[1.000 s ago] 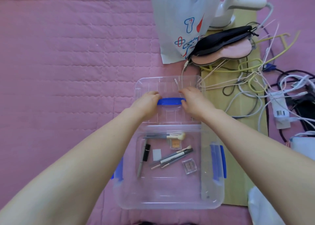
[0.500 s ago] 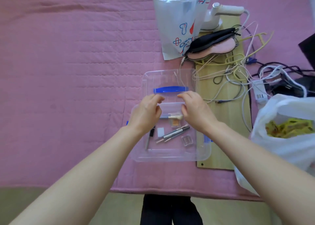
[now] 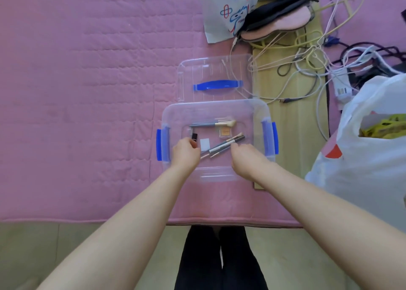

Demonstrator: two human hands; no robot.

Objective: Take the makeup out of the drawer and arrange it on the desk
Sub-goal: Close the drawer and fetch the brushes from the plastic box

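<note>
Your makeup sits inside the open clear plastic box (image 3: 216, 173) with blue side latches, which rests on the pink quilted cover. At the far side a grey-handled brush (image 3: 212, 124) lies crosswise, a small orange compact (image 3: 224, 132) just below it. Two or three slim pencils (image 3: 224, 146) lie diagonally in the middle, beside a small white square (image 3: 204, 144) and a black tube (image 3: 194, 137).

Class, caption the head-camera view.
Both hands, left and right, reach into the open clear bin of makeup.
</note>
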